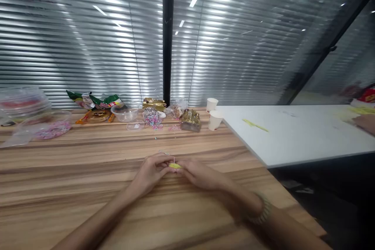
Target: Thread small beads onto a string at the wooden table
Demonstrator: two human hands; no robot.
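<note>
My left hand point(154, 171) and my right hand point(202, 174) meet above the wooden table point(88, 187). A small yellow piece point(175, 165) is pinched between the fingertips of both hands. It looks flat and narrow, and the fingers cover its ends. A thin pale pink strand point(174, 159) stands up just behind it; what it is made of cannot be told. Just beyond the fingers lies a small light-blue loop point(164, 152) on the wood.
Small pastel loops point(152, 116) lie heaped at the back, near a clear bowl point(125, 113), gold wrappers point(191, 119) and paper cups point(215, 120). Clear plastic lids point(43, 123) are at left. On the white table point(281, 140) is a yellow strip point(255, 125); another person's hand point(366, 123) is far right.
</note>
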